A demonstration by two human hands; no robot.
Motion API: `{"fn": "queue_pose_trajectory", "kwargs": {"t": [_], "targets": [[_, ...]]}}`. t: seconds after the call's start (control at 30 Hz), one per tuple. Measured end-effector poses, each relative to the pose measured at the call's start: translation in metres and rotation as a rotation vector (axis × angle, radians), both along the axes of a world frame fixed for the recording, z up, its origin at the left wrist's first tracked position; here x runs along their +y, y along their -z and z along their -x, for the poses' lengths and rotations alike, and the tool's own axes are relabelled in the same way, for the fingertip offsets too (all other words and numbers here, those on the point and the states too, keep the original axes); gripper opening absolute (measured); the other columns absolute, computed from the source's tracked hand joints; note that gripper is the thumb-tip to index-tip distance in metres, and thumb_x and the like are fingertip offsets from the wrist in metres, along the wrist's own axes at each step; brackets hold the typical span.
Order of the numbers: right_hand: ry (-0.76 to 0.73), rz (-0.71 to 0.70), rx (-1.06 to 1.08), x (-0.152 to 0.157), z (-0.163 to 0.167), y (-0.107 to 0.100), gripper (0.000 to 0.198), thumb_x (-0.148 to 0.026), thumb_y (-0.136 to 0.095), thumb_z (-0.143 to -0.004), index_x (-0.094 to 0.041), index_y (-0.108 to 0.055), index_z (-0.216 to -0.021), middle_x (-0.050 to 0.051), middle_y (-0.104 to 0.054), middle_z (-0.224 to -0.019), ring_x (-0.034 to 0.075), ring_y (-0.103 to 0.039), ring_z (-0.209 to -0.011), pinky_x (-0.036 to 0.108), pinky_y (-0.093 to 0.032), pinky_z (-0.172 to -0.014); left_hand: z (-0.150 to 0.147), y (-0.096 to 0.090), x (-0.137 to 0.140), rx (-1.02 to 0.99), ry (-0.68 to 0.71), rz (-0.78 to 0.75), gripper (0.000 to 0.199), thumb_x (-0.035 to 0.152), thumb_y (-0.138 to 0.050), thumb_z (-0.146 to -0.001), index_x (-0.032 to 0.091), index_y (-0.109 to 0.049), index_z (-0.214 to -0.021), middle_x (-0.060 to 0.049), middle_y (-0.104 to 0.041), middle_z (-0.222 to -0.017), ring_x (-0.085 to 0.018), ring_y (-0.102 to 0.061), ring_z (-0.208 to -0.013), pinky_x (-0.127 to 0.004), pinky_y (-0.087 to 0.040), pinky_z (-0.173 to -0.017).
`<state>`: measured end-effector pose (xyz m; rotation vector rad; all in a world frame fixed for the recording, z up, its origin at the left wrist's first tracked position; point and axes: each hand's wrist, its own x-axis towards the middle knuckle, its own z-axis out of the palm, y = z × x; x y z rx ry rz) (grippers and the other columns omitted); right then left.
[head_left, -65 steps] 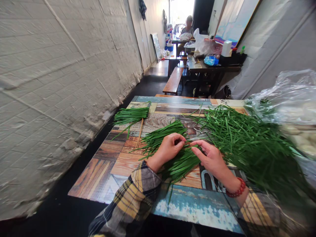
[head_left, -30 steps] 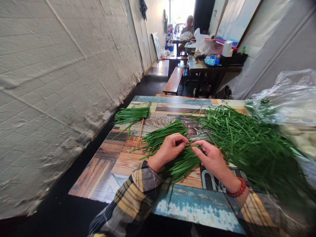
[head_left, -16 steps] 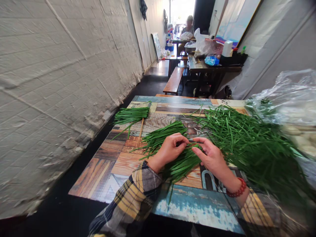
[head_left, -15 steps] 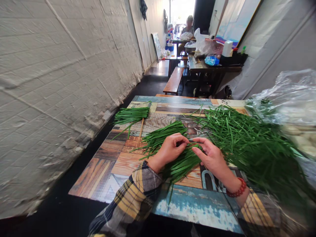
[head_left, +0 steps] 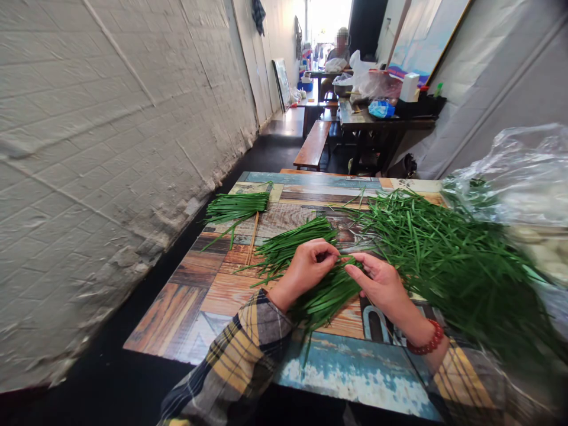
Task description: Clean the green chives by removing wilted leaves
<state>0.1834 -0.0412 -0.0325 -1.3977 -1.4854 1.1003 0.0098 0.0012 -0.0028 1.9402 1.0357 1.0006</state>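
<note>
Long green garlic chives (head_left: 326, 299) lie in a bunch under and between my hands, their trimmed ends toward my right hand. My left hand (head_left: 308, 266) is closed in a pinch at the top of this bunch, on what looks like a thin skewer, mostly hidden by the fingers. Thumb and fingers of my right hand (head_left: 381, 281) pinch chive ends just to the right, nearly touching the left fingertips. Behind my left hand rests a second neat bunch (head_left: 297, 239). A third bunch (head_left: 237, 206) sits farther left, with thin wooden skewers (head_left: 252, 236) at its cut end.
A large loose heap of chives (head_left: 430, 236) covers the table's right side. Beside it is a clear plastic bag (head_left: 519, 171) with pale contents. The patchwork-patterned table (head_left: 239, 290) stands near a white wall (head_left: 133, 148). Beyond are a bench (head_left: 313, 145), another table and a seated person (head_left: 341, 50).
My right fingers have closed a little and shifted slightly left toward the left fingertips. My left hand stays nearly still, and the bunches have not moved.
</note>
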Motion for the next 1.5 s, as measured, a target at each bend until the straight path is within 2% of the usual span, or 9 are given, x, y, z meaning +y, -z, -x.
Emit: {"fn": "queue_pose_trajectory", "kwargs": {"t": [0.2, 0.5, 0.73, 0.9, 0.97, 1.03, 1.17, 1.37, 1.5], "targets": [[0.016, -0.011, -0.024, -0.001, 0.001, -0.004, 0.037, -0.044, -0.057, -0.082, -0.017, -0.067, -0.106, 0.004, -0.069, -0.076, 0.013, -0.057, -0.051, 0.022, -0.047, -0.039, 0.0, -0.001, 0.0, -0.004, -0.012, 0.009, 0.013, 0.015, -0.057, -0.079, 0.014, -0.068, -0.072, -0.002, -0.062, -0.068, -0.012, -0.055, -0.066, -0.022, -0.039, -0.063], [0.03, -0.06, -0.076, 0.0, 0.003, -0.011, 0.034, -0.039, -0.057, -0.081, -0.017, -0.069, -0.103, 0.005, -0.072, -0.077, 0.019, -0.066, -0.069, 0.026, -0.052, -0.05, 0.0, 0.002, 0.0, 0.036, -0.016, -0.063, 0.013, 0.012, -0.056, -0.079, 0.014, -0.068, -0.075, -0.002, -0.06, -0.069, -0.011, -0.054, -0.066, -0.022, -0.039, -0.061], [0.017, -0.084, -0.098, 0.0, 0.001, -0.007, 0.032, -0.039, -0.056, -0.083, -0.017, -0.068, -0.104, 0.006, -0.072, -0.087, 0.02, -0.067, -0.074, 0.027, -0.053, -0.054, 0.002, 0.002, -0.002, 0.18, 0.001, -0.162, 0.017, 0.013, -0.053, -0.083, 0.017, -0.069, -0.083, -0.003, -0.06, -0.077, -0.013, -0.056, -0.072, -0.023, -0.041, -0.065], [-0.007, -0.118, -0.061, 0.002, 0.0, -0.004, 0.03, -0.037, -0.056, -0.083, -0.017, -0.064, -0.105, 0.007, -0.071, -0.097, 0.02, -0.066, -0.084, 0.028, -0.053, -0.064, 0.002, 0.001, -0.003, 0.281, 0.032, -0.246, 0.016, 0.015, -0.053, -0.085, 0.018, -0.069, -0.084, -0.004, -0.061, -0.078, -0.014, -0.056, -0.074, -0.024, -0.041, -0.067], [-0.001, -0.12, -0.032, 0.002, -0.001, -0.002, 0.034, -0.038, -0.057, -0.083, -0.019, -0.061, -0.111, 0.007, -0.07, -0.097, 0.018, -0.065, -0.078, 0.026, -0.052, -0.06, 0.002, 0.002, -0.003, 0.295, 0.051, -0.268, 0.016, 0.017, -0.053, -0.086, 0.018, -0.069, -0.085, -0.004, -0.062, -0.079, -0.014, -0.057, -0.075, -0.025, -0.041, -0.069], [-0.002, -0.099, -0.021, 0.002, -0.001, 0.0, 0.038, -0.04, -0.057, -0.084, -0.02, -0.059, -0.116, 0.005, -0.069, -0.088, 0.014, -0.061, -0.062, 0.024, -0.048, -0.051, 0.001, 0.003, -0.003, 0.299, 0.078, -0.274, 0.016, 0.019, -0.053, -0.086, 0.018, -0.069, -0.085, -0.004, -0.063, -0.08, -0.015, -0.057, -0.077, -0.025, -0.041, -0.07], [-0.028, -0.06, 0.019, 0.0, -0.003, -0.001, 0.037, -0.045, -0.053, -0.088, -0.021, -0.055, -0.116, 0.001, -0.064, -0.074, 0.011, -0.05, -0.048, 0.023, -0.043, -0.043, 0.001, 0.004, -0.002, 0.21, 0.12, -0.168, 0.016, 0.017, -0.054, -0.085, 0.016, -0.07, -0.083, -0.005, -0.064, -0.082, -0.015, -0.059, -0.079, -0.025, -0.043, -0.072], [-0.073, -0.136, 0.043, -0.002, -0.004, -0.009, 0.034, -0.044, -0.043, -0.093, -0.022, -0.053, -0.118, 0.002, -0.06, -0.075, 0.015, -0.056, -0.062, 0.026, -0.048, -0.056, 0.0, -0.001, -0.002, 0.066, 0.113, 0.079, 0.023, 0.022, -0.05, -0.087, 0.012, -0.07, -0.09, -0.007, -0.069, -0.088, -0.016, -0.061, -0.082, -0.025, -0.045, -0.076], [-0.047, -0.104, 0.038, -0.003, -0.005, -0.01, 0.039, -0.046, -0.039, -0.094, -0.023, -0.054, -0.122, 0.002, -0.059, -0.075, 0.015, -0.055, -0.06, 0.027, -0.047, -0.054, -0.001, -0.001, -0.003, 0.07, 0.164, 0.188, 0.027, 0.028, -0.048, -0.087, 0.011, -0.069, -0.081, -0.003, -0.065, -0.074, -0.013, -0.056, -0.068, -0.022, -0.043, -0.064]]}}
